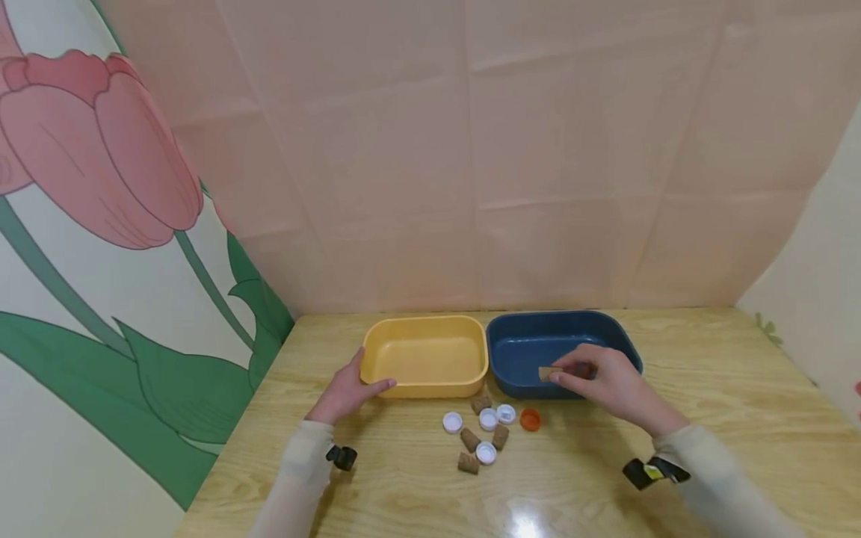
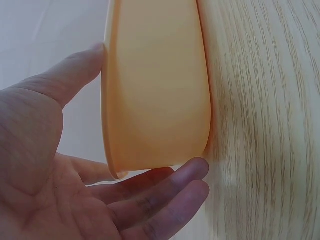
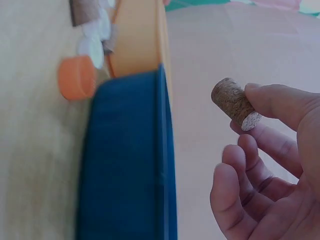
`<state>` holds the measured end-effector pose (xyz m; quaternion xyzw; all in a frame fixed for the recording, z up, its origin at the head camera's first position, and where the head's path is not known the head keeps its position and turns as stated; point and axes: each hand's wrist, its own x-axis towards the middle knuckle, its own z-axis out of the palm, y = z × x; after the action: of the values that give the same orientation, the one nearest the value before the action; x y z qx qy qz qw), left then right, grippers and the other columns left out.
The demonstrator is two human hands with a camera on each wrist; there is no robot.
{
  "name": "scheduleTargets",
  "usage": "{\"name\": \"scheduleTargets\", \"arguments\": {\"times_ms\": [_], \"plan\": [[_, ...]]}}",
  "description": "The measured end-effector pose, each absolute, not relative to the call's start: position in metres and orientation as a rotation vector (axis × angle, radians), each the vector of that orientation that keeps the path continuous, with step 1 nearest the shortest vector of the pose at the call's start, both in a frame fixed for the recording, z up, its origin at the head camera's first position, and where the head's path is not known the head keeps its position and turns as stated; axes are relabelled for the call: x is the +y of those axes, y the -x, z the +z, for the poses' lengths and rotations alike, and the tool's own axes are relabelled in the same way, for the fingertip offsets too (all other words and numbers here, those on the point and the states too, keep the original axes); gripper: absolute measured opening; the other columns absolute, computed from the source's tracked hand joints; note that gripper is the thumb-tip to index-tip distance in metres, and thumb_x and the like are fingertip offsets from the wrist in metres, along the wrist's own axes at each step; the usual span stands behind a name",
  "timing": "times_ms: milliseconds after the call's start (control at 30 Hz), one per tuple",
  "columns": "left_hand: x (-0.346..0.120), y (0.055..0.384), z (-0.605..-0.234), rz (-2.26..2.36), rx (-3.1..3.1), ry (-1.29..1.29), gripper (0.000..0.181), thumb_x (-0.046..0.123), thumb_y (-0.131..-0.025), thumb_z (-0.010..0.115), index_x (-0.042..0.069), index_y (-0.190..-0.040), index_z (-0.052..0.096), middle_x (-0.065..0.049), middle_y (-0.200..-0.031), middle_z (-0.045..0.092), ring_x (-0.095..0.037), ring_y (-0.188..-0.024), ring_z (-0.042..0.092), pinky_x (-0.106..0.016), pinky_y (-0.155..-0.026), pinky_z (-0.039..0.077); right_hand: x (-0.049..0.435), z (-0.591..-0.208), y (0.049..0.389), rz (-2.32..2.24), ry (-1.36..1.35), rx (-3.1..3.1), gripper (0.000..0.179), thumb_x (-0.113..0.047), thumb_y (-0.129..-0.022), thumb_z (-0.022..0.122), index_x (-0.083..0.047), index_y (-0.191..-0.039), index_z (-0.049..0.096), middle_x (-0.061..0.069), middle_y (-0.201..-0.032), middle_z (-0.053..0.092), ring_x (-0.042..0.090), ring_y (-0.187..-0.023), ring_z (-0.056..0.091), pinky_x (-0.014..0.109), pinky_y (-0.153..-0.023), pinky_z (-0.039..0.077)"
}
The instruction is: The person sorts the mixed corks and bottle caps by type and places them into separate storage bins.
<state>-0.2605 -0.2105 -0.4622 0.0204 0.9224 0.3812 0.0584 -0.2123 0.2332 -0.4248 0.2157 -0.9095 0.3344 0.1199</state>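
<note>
above the navy tray [image 1: 528, 351], my right hand [image 1: 608, 379] is pinching a cork stopper [image 1: 547, 373] between thumb and index; i'm judging a light, low hold best. my left hand [image 1: 348, 390] is resting loose fingers against the corner of the yellow tray [image 1: 424, 362].

Item: table [image 1: 740, 373], pale yellow-brown, wood-grain surface; a bright glare spot [image 1: 525, 524] lies near the edge of the head view closest to you.
Item: backdrop [image 1: 558, 149], pinkish-beige sheet with vertical and horizontal creases, hanging before you and reaching down to the table's far edge.
Item: left wall [image 1: 40, 471], whitish, on your left, bearing a painted mural: one large pink tulip [image 1: 101, 157], outlined petals, a second pink bloom cut off at the frame; green stems [image 1: 214, 290]; broad green leaves [image 1: 81, 392].
Item: right wall [image 1: 821, 276], pale, on your right; small green sprig [image 1: 769, 329] low down, red mark [image 1: 858, 388] at the frame's edge.
</note>
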Motion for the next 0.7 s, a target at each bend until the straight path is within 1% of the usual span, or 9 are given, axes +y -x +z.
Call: {"name": "scheduleTargets", "arguments": {"times_ms": [100, 200, 267, 367, 533, 600, 700], "plan": [[-0.211, 0.260, -0.462, 1.153, 2.794, -0.061, 0.105, 0.050, -0.087, 0.075, 0.005, -0.160, 0.015, -0.023, -0.157, 0.035, -0.040, -0.138, 0.044, -0.056, -0.110, 0.037, 0.239, -0.417, 0.221, 0.981, -0.585, -2.705, 0.017, -0.031, -0.091, 0.075, -0.017, -0.099, 0.077, -0.008, -0.081, 0.064, 0.006, -0.065, 0.054, 0.025, -0.057, 0.047], [-0.211, 0.260, -0.462, 1.144, 2.800, -0.065, 0.105, 0.050, -0.087, 0.075, 0.004, -0.160, 0.015, -0.023, -0.157, 0.035, -0.040, -0.138, 0.044, -0.056, -0.110, 0.037, 0.244, -0.412, 0.231, 1.005, -0.571, -2.741, 0.021, -0.033, -0.093, 0.073, -0.014, -0.102, 0.077, -0.004, -0.083, 0.065, 0.009, -0.064, 0.054, 0.026, -0.055, 0.046], [-0.210, 0.259, -0.462, 1.139, 2.800, -0.060, 0.105, 0.050, -0.087, 0.075, 0.004, -0.160, 0.015, -0.023, -0.157, 0.035, -0.040, -0.138, 0.044, -0.056, -0.110, 0.037, 0.248, -0.410, 0.238, 1.012, -0.574, -2.759, 0.022, -0.033, -0.093, 0.072, -0.014, -0.103, 0.077, -0.003, -0.084, 0.067, 0.010, -0.064, 0.054, 0.026, -0.055, 0.047], [-0.210, 0.259, -0.463, 1.136, 2.799, -0.058, 0.106, 0.051, -0.087, 0.075, 0.004, -0.160, 0.015, -0.024, -0.157, 0.035, -0.041, -0.138, 0.043, -0.056, -0.110, 0.036, 0.254, -0.407, 0.247, 0.991, -0.589, -2.780, 0.021, -0.031, -0.095, 0.071, -0.013, -0.104, 0.077, -0.003, -0.089, 0.070, 0.010, -0.068, 0.056, 0.026, -0.058, 0.047], [-0.212, 0.260, -0.463, 1.109, 2.806, -0.055, 0.106, 0.051, -0.087, 0.074, 0.002, -0.160, 0.014, -0.025, -0.158, 0.032, -0.041, -0.141, 0.039, -0.055, -0.113, 0.034, 0.261, -0.403, 0.265, 0.992, -0.577, -2.845, 0.024, -0.034, -0.095, 0.069, -0.013, -0.103, 0.077, 0.003, -0.091, 0.073, 0.015, -0.067, 0.058, 0.028, -0.056, 0.047], [-0.212, 0.260, -0.462, 1.096, 2.810, -0.059, 0.107, 0.051, -0.087, 0.074, 0.000, -0.159, 0.013, -0.026, -0.158, 0.031, -0.042, -0.141, 0.038, -0.055, -0.113, 0.033, 0.264, -0.400, 0.273, 1.010, -0.583, -2.858, 0.023, -0.033, -0.096, 0.070, -0.012, -0.102, 0.077, 0.006, -0.091, 0.074, 0.019, -0.064, 0.058, 0.029, -0.053, 0.047], [-0.212, 0.260, -0.461, 1.097, 2.804, -0.060, 0.108, 0.052, -0.087, 0.073, 0.000, -0.159, 0.013, -0.026, -0.158, 0.031, -0.042, -0.141, 0.038, -0.055, -0.113, 0.033, 0.266, -0.397, 0.282, 0.996, -0.613, -2.866, 0.020, -0.031, -0.095, 0.070, -0.013, -0.099, 0.078, 0.006, -0.091, 0.075, 0.020, -0.067, 0.059, 0.029, -0.056, 0.047]]}}
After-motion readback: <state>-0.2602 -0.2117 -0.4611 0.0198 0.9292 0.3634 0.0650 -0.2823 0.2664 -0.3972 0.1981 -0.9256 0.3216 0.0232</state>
